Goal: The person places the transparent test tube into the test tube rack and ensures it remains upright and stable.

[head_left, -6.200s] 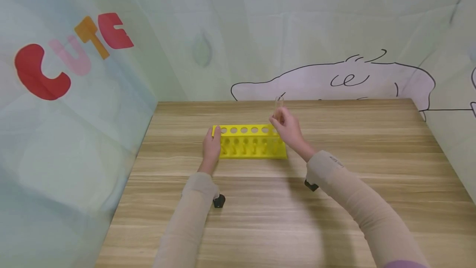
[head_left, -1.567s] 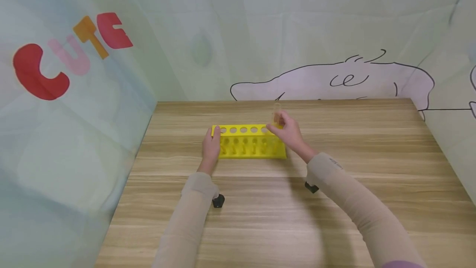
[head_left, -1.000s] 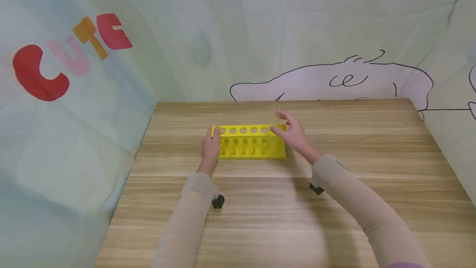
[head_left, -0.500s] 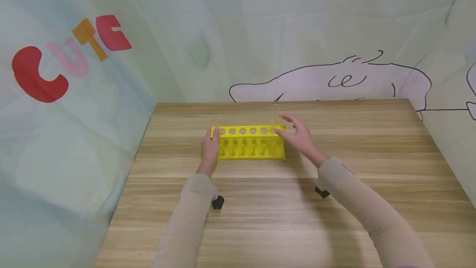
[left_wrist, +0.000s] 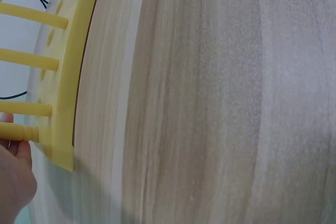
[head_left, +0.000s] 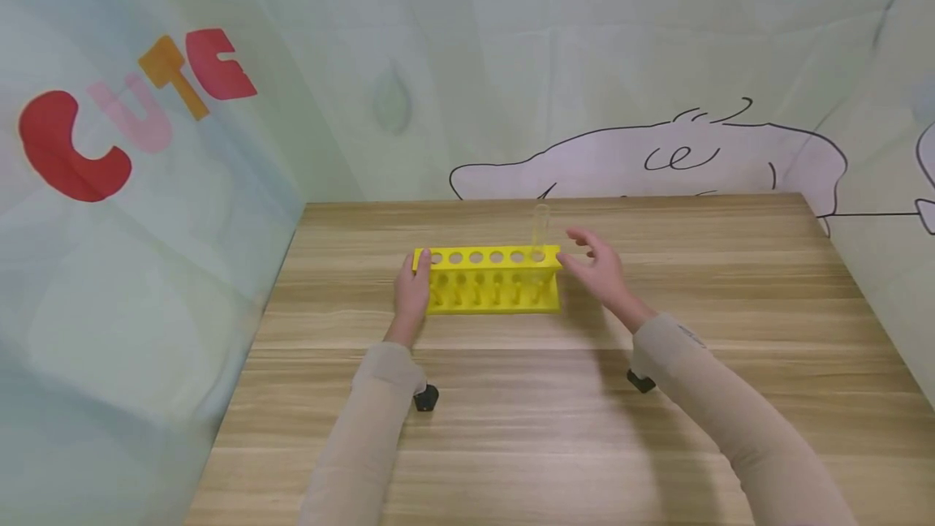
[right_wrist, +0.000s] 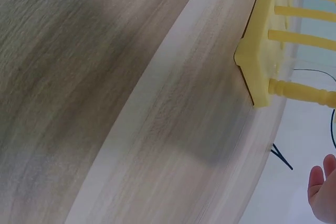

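Note:
A yellow test tube rack (head_left: 493,308) stands on the table, a row of round holes along its top bar. Its left end is gripped by the left hand (head_left: 412,291), thumb over the front of the top bar. In the left wrist view, that hand (left_wrist: 16,182) curls around the rack's end post (left_wrist: 18,131). A clear test tube (head_left: 540,223) stands upright in the rightmost hole, its upper part above the bar. Just right of the rack, the right hand (head_left: 602,273) holds nothing, thumb and fingers spread apart. The right wrist view shows its fingertips (right_wrist: 316,177) away from the rack's posts.
The wood-grain table (head_left: 511,445) reaches back to a printed cloth backdrop (head_left: 409,39) with a line-drawn figure. Colourful letters mark the cloth on the left. Small black wrist cameras (head_left: 426,398) sit at both cuffs.
Earlier the right hand pinched the test tube over the rack's right end. Its fingers have since let go and moved right, leaving the tube in the hole. The left hand keeps its grip.

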Action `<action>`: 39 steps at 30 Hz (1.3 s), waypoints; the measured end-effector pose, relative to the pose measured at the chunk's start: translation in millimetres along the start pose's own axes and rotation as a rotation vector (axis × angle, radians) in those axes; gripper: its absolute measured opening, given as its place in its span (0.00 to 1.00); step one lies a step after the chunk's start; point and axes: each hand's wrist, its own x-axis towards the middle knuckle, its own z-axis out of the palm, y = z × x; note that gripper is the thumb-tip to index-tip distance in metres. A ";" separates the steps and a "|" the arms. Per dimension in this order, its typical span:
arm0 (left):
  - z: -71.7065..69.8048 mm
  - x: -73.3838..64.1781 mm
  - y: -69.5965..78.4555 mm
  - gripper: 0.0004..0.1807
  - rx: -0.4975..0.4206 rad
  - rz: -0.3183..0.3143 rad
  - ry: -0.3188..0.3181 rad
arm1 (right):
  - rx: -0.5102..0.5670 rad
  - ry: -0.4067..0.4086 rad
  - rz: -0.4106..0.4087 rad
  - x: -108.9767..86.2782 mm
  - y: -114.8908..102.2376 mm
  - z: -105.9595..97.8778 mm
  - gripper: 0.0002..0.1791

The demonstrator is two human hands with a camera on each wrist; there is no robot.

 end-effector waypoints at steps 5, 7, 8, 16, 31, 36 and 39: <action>-3.0 -1.0 1.5 0.33 0.002 0.030 -0.004 | 0.001 0.031 0.003 -1.3 2.3 -3.2 0.23; -4.7 -1.9 2.7 0.32 -0.006 0.027 -0.008 | 0.001 0.041 0.004 -1.8 3.9 -4.5 0.22; -5.8 -2.6 3.5 0.32 -0.013 0.022 -0.012 | 0.003 0.048 0.008 -1.8 4.6 -5.0 0.21; -10.4 -2.5 2.5 0.34 -0.081 -0.019 -0.026 | -0.002 0.078 0.013 -4.3 12.9 -11.8 0.20; -14.8 -5.2 -2.3 0.28 -0.140 -0.008 0.060 | -0.031 0.115 0.021 -6.3 28.2 -20.5 0.18; -16.1 -4.0 -5.6 0.25 -0.137 0.011 0.109 | -0.024 0.123 0.028 -7.0 30.4 -23.5 0.18; -17.1 -4.1 -6.9 0.24 -0.130 0.024 0.139 | -0.018 0.130 0.035 -8.0 30.1 -25.5 0.18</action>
